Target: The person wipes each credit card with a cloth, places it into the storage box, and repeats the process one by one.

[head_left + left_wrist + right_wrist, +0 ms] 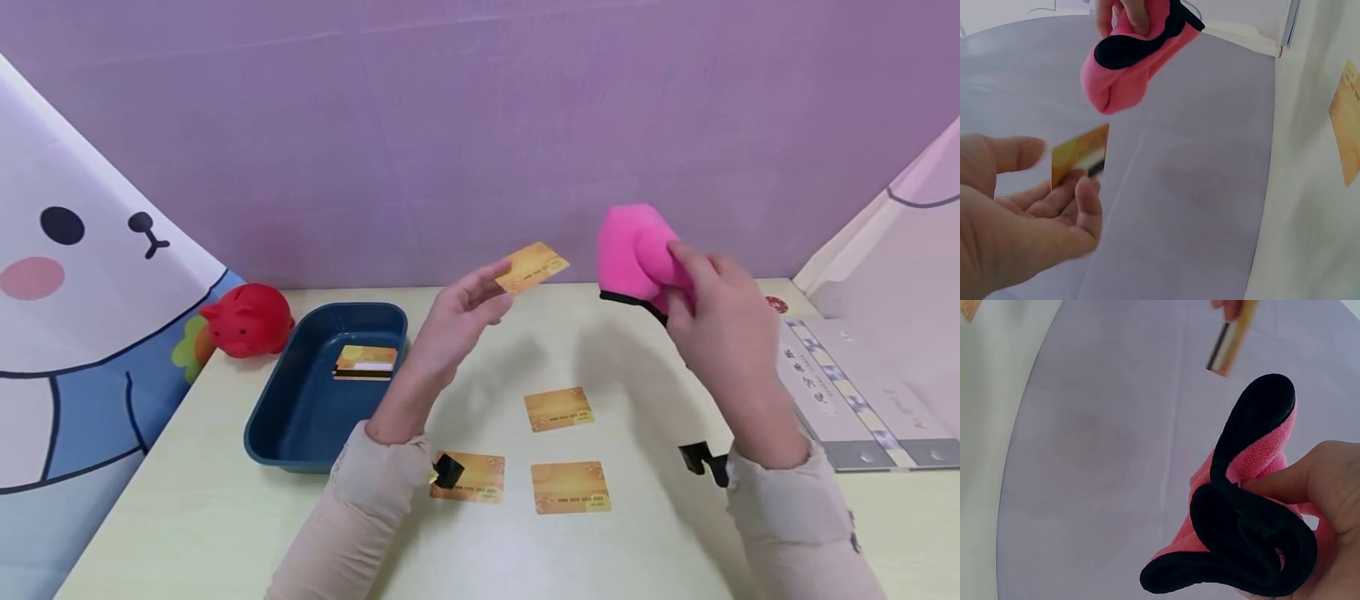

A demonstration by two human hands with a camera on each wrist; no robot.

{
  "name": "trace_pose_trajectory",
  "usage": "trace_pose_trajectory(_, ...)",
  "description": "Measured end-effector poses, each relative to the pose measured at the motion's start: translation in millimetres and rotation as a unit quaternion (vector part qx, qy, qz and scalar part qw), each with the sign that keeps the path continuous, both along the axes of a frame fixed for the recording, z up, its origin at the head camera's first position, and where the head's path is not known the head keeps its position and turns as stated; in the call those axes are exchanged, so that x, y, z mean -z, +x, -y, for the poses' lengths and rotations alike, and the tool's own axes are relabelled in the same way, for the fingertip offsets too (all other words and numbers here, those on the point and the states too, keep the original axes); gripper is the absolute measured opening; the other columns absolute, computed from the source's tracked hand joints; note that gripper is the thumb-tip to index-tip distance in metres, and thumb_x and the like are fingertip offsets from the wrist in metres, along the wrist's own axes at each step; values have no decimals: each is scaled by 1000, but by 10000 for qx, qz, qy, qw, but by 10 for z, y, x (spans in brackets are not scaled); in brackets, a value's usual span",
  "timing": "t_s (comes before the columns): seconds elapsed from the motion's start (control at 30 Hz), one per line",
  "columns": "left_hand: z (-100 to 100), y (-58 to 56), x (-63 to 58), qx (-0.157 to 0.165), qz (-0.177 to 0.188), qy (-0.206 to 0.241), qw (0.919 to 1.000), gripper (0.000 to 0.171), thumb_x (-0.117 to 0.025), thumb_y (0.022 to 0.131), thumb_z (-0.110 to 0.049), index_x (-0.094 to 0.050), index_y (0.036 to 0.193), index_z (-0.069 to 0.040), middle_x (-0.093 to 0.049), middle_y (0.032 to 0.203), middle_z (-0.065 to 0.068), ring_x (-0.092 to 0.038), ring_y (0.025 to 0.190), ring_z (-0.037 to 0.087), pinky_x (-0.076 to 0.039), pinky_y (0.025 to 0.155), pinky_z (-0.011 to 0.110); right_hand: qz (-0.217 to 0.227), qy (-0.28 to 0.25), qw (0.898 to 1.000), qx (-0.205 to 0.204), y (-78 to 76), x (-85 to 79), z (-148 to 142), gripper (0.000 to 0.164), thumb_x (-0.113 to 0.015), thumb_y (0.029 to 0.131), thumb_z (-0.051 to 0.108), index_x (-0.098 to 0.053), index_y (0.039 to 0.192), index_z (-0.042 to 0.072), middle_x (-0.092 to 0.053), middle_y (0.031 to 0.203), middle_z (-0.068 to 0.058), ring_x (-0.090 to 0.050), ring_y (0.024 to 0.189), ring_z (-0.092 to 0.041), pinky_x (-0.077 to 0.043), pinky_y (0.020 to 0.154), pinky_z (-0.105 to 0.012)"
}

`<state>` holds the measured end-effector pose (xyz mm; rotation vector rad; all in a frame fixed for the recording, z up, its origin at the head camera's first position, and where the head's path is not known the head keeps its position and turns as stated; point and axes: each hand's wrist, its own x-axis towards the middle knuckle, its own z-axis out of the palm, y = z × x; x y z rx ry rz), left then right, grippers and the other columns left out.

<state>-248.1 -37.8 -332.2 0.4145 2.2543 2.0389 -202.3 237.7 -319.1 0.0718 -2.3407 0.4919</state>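
My left hand [461,321] holds up a gold bank card [534,265] by one end, above the back of the table. In the left wrist view the fingers support the card [1080,153], and a dark stripe shows on its back. My right hand [723,325] grips a bunched pink cloth [633,254] with black edging, raised to the right of the card. The right wrist view shows the cloth's folded black edge [1254,512] close up. Three more gold cards lie on the table: a far one [559,409], a near right one [572,487] and a near left one [483,479].
A blue tray [281,417] at the left has a card [365,362] in it, stripe side up. Behind its left side sits a red piggy bank [251,321]. A grey-white box or folder [862,387] lies at the right. A purple backdrop [480,142] hangs behind the table.
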Motion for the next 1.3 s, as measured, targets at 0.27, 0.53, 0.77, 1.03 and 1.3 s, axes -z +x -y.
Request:
trace_pose_trajectory(0.27, -3, -43, 55, -714, -180, 269, 9969, 25, -62, 99, -10, -68, 123, -10, -72, 111, 12, -69, 100, 19, -54, 80, 27, -193, -194, 9996, 85, 13, -42, -38, 43, -57, 92, 9, -64, 135, 12, -65, 115, -23, -60, 105, -43, -41, 69, -66)
trace_pose_trajectory(0.53, 35, -50, 69, -762, -202, 85, 9969, 20, -68, 97, -20, -70, 111, -7, -47, 78, -3, -41, 71, 16, -32, 62, 27, 4, -183, 9998, 44, 25, -58, 5, 44, -58, 92, 10, -63, 136, 14, -65, 116, -22, -59, 107, -42, -41, 69, -64)
trace_pose_trajectory(0.77, 14, -57, 72, -617, -168, 119, 9979, 20, -64, 99, -21, -69, 107, -3, -59, 89, -2, -53, 83, 16, -47, 74, 26, -121, -255, 9996, 58, 29, -54, -11, 44, -58, 91, 9, -64, 135, 13, -65, 116, -22, -60, 107, -42, -40, 70, -67)
trace_pose_trajectory(1.03, 12, -46, 56, -518, -51, 352, 9980, 39, -63, 99, -11, -59, 137, -15, -69, 99, 6, -61, 88, 13, -53, 81, 29, -437, -361, 9984, -78, 51, -92, -7, 44, -59, 90, 7, -64, 134, 11, -66, 117, -24, -60, 107, -42, -43, 76, -63)
trace_pose_trajectory(1.3, -40, -43, 87, -411, -98, 525, 9977, 38, -64, 97, -8, -59, 134, -14, -73, 97, 10, -61, 84, 14, -54, 75, 27, -1007, 198, 9891, -1057, 110, -81, 244, 43, -65, 90, 6, -65, 132, 9, -66, 110, -23, -62, 99, -41, -51, 71, -57)
